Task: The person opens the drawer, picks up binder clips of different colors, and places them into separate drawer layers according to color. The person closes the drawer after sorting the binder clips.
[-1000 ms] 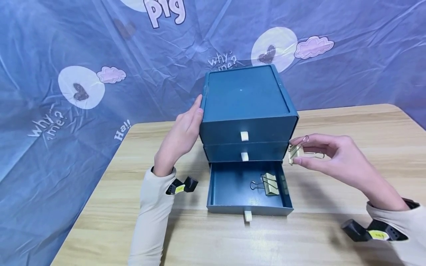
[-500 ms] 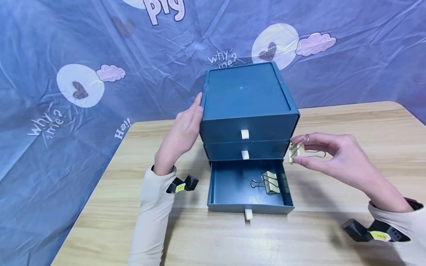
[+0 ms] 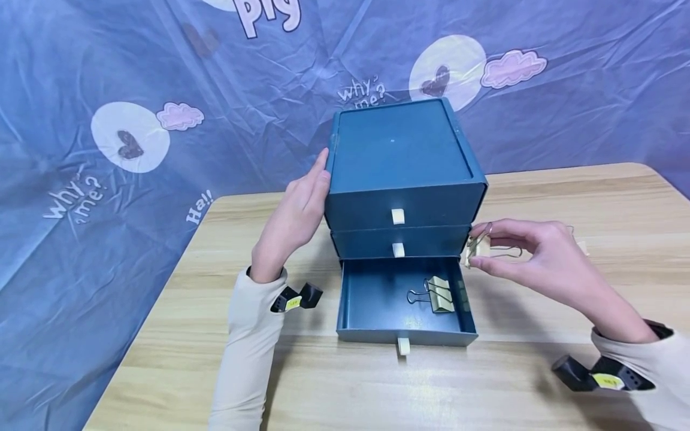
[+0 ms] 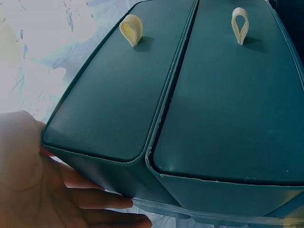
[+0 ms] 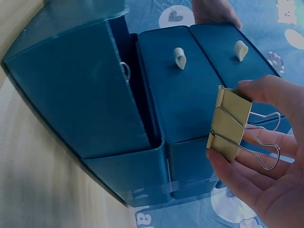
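A dark blue drawer unit [image 3: 401, 146] stands on the table, its bottom drawer [image 3: 372, 305] pulled out. Inside that drawer, toward the right, lies a pale yellow binder clip [image 3: 441, 296] with wire handles. My left hand [image 3: 291, 221] rests with extended fingers against the unit's left side; the left wrist view shows its palm [image 4: 28, 180] beside the unit's edge. Just right of the unit, my right hand [image 3: 539, 257] pinches another yellow binder clip [image 5: 232, 124] between thumb and fingertips, above the table. Both of that clip's wire handles point back toward the palm.
Two upper drawers are closed, with cream pull tabs [image 3: 398, 216] on their fronts. Partly hidden behind my right hand, a small pale object with a wire [image 3: 582, 246] lies on the wooden table [image 3: 178, 335]. A printed blue cloth [image 3: 259, 114] hangs behind.
My right hand has shifted slightly left with the binder clip, and a small pale object shows behind it. The left hand stays against the unit. The head view has tilted slightly.
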Motion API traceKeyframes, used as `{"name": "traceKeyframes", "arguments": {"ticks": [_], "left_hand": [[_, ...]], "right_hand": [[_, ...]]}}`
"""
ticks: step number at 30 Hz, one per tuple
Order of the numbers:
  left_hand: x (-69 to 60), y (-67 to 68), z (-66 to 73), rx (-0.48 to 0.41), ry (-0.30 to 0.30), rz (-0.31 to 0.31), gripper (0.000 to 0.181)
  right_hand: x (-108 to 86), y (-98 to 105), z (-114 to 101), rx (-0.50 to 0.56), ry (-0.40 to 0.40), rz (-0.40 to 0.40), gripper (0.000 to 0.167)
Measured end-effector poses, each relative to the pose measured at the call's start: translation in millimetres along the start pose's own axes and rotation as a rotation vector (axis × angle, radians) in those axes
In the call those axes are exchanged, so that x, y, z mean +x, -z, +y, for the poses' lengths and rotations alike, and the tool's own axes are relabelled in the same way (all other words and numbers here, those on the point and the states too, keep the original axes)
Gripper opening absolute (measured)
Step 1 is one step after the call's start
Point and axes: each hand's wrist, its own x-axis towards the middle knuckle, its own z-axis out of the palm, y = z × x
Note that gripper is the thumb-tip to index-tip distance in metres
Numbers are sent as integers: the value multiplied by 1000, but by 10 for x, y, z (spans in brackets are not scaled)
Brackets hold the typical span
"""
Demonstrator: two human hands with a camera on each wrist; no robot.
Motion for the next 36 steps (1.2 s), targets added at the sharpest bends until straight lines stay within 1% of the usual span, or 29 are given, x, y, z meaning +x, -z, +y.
{"name": "traceKeyframes", "arguments": {"ticks": [3, 7, 13, 20, 24, 36], "left_hand": [[-3, 5, 4, -3, 1, 1, 56], [-3, 7, 5, -5, 2, -2, 57], [-3, 4, 5, -1, 13, 0, 57], [5, -5, 4, -4, 12, -3, 57], [14, -10, 0, -3, 13, -7, 57], [10, -3, 16, -8, 22, -11, 57]], "right_hand": [[-1, -6, 1, -4, 7, 1, 34], [-2, -14, -2, 11, -14, 18, 35], [-4, -9, 11, -15, 24, -4, 34], [-3, -22, 10, -22, 11, 18, 33], [-10, -26, 25, -53, 41, 9, 31], [-20, -51, 40, -67, 48, -4, 32]]}}
